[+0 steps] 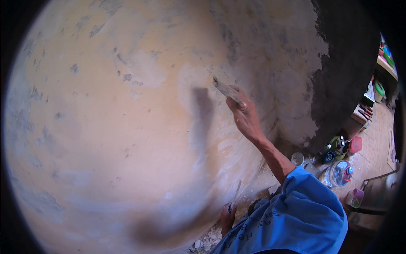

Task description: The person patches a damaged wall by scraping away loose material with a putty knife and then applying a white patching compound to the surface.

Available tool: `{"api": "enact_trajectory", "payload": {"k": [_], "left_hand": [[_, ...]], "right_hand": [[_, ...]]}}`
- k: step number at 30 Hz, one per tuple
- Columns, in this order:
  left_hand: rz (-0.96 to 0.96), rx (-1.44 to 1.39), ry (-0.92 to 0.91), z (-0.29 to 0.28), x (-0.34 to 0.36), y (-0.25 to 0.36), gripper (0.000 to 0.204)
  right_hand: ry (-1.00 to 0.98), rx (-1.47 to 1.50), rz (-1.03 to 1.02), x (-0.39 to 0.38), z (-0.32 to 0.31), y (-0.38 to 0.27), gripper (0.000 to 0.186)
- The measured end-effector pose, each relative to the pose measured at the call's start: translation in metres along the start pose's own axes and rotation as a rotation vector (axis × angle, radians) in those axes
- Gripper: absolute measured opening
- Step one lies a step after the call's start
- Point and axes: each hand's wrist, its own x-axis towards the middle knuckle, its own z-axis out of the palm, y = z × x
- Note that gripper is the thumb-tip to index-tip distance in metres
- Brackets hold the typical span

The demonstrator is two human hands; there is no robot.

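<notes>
My right hand (245, 116) is raised to the patchy plaster wall (139, 127), its fingers wrapped round a flat, grey-smeared scraper (227, 90). The scraper's dark end points up and left, close to the wall near the corner; whether it touches the surface I cannot tell. Low down, by the foot of the wall, my left hand (227, 218) is closed round the dark handle of a putty knife (237, 191), whose thin pale blade stands upward. Part of that hand is cut off by my blue shirt (296, 211).
A dark unplastered strip (342, 80) borders the wall on the right. On the floor stand a clear tub (297, 159), a large water bottle (337, 174), a green pot (339, 146) and a red container (355, 145). Debris (207, 241) lies along the wall's foot.
</notes>
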Motion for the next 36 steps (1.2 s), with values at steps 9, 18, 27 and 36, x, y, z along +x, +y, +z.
{"api": "enact_trajectory", "payload": {"k": [9,18,27,36], "left_hand": [[-0.073,-0.049,-0.019,0.0,-0.001,0.003,0.044],[0.002,-0.052,0.03,-0.006,0.001,-0.022,0.045],[0.0,-0.05,-0.042,-0.013,0.006,-0.013,0.047],[-0.041,-0.056,-0.038,-0.016,0.006,-0.008,0.049]], "right_hand": [[0.18,-0.596,-0.496,-0.004,0.105,0.037,0.058],[0.168,-0.462,-0.255,-0.022,0.074,0.017,0.056],[0.003,-0.446,-0.381,-0.029,0.111,-0.011,0.069],[0.226,-0.57,-0.53,0.023,0.106,0.019,0.06]]}}
